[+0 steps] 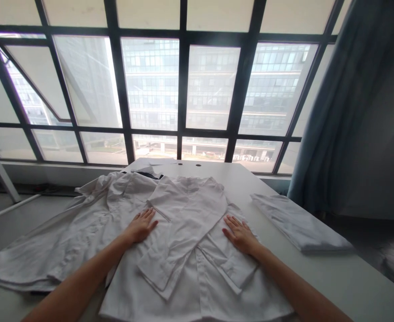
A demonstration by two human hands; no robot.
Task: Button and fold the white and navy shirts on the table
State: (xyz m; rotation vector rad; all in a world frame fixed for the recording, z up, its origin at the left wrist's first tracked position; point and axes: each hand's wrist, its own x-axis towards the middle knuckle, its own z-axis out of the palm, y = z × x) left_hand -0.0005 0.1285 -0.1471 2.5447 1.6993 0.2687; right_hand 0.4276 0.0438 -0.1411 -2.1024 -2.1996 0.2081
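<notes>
White and wrinkled, a long-sleeved cloth shirt (186, 210) lies under outstretched fingers (144, 216), thumbs apart: left hand (140, 226) at nine o'clock, right hand (241, 235) at three. Beyond, a rumpled white cloth garment (86, 223) sits at nine, folded white fabric (300, 221) at three, on the smooth white table (344, 277).

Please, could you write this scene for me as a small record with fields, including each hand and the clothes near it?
Left hand: open, palm down on the left part of the middle garment
Right hand: open, palm down on its right part
Middle garment: white, laid out, sleeves lying over its body
Left garment: white, wrinkled, spread beside it
Folded cloth: white, lying apart on the right
Surface: white table
Background: large windows, blue-grey curtain at right
</notes>
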